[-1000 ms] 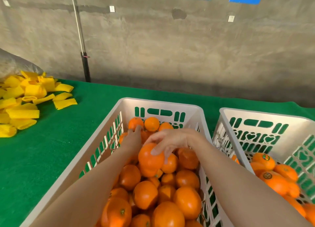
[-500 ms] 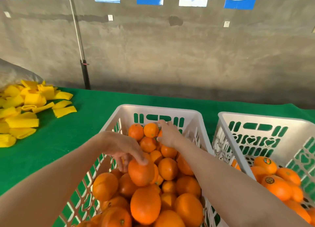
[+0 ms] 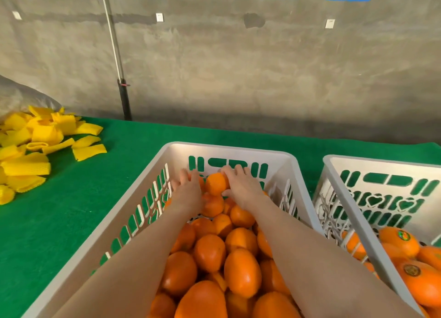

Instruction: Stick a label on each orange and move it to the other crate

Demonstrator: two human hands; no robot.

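Head view: what's on the left?
- Yellow foam nets (image 3: 35,148) on the green table (image 3: 59,210), then the left crate (image 3: 229,150), full of unlabelled oranges (image 3: 242,272).
- And the hands?
- The left hand (image 3: 188,194) is flat-fingered and the right hand (image 3: 243,186) is spread. Both touch one orange (image 3: 216,182) at that crate's far end. Labelled oranges (image 3: 401,240) lie in the right crate (image 3: 381,161).

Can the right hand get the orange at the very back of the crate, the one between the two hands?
Probably yes. The right hand lies right against that orange at the far end of the white crate. Nothing covers the orange, and the left hand is only at its other side.
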